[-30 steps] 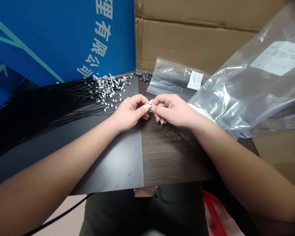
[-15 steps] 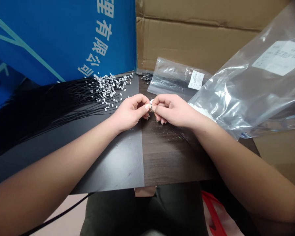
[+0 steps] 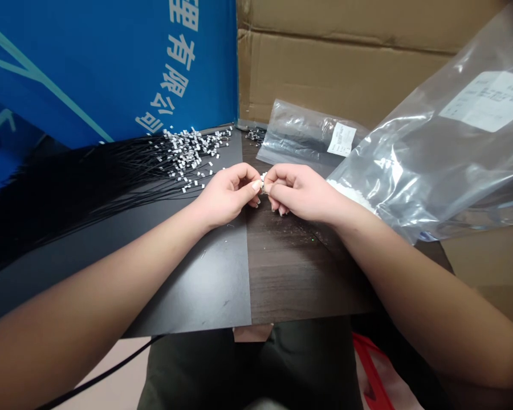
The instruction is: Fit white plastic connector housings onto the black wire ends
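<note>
My left hand [image 3: 235, 193] is closed in a pinch, thumb against forefinger, over the middle of the table. My right hand [image 3: 299, 191] pinches right beside it, so the fingertips of both almost meet. Between them shows a small white connector [image 3: 262, 185], mostly covered by the fingers. Whatever else the right fingertips grip is too small and hidden to make out. Left of my left hand lies a large bundle of black cables [image 3: 89, 176] with white connectors [image 3: 188, 149] on their ends.
A big clear plastic bag [image 3: 427, 154] with white pieces [image 3: 350, 192] in it lies at the right. Behind the hands is a smaller labelled bag [image 3: 299, 134]. A blue panel [image 3: 111, 57] and a cardboard box [image 3: 346, 68] border the dark table [image 3: 299, 279] at the back.
Hardly anything differs. Both hands keep the same pinch in the same place, and the big clear bag at the right has shifted very slightly.
</note>
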The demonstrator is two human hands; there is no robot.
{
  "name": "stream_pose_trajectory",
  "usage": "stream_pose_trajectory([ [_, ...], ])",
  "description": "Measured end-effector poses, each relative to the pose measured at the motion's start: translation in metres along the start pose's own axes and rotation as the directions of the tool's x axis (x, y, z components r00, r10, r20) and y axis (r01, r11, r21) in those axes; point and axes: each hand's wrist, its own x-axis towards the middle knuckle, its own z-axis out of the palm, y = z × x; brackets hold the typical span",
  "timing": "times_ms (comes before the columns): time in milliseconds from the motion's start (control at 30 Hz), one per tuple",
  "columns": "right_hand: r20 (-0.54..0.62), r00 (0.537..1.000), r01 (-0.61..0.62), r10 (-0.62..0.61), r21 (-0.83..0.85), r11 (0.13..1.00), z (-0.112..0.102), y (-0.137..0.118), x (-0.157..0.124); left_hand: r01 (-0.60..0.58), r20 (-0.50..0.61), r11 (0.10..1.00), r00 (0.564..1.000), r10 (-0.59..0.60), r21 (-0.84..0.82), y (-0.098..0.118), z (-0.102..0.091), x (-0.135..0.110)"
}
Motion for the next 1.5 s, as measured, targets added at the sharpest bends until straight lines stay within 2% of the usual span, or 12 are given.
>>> stream_pose_trajectory([
  [667,-0.004,1.000,-0.006,0.006,-0.016,1.000,0.0000,0.0003,-0.0002,0.009,-0.009,1.000,1.000,-0.008,0.013,0.0000,0.0010,0.0003],
  [1033,-0.010,0.998,-0.060,0.061,0.114,0.992,0.0005,-0.0029,0.0024,0.004,0.008,0.998,1.000,-0.004,-0.063,-0.0027,-0.0009,-0.0003],
  [1500,-0.034,0.993,-0.107,0.111,0.097,0.989,0.0004,-0.0062,0.0023,0.032,-0.051,0.990,0.998,-0.039,-0.140,-0.0041,0.0008,0.0011],
])
